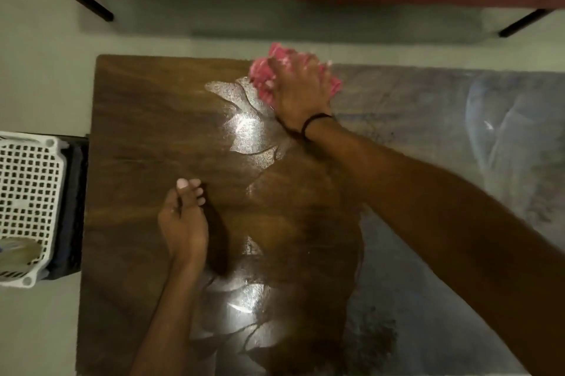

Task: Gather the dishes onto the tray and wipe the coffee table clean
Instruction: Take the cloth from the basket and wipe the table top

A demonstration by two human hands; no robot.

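Right hand (301, 82) is clamping a bunched pink cloth (263, 76) flat against the glossy dark-brown wooden coffee table (146, 119), upper centre of frame, near the far edge. Left hand (183, 219) is loosely curled, holding nothing, bracing at centre-left. Wet streaks are glaring mid-frame and lower centre, so wiping looks partway done. To do it well: be keeping palm pressure even, overlapping strokes, working toward the near edge. White perforated plastic tray (29, 192) is sitting off the table, left edge of frame.
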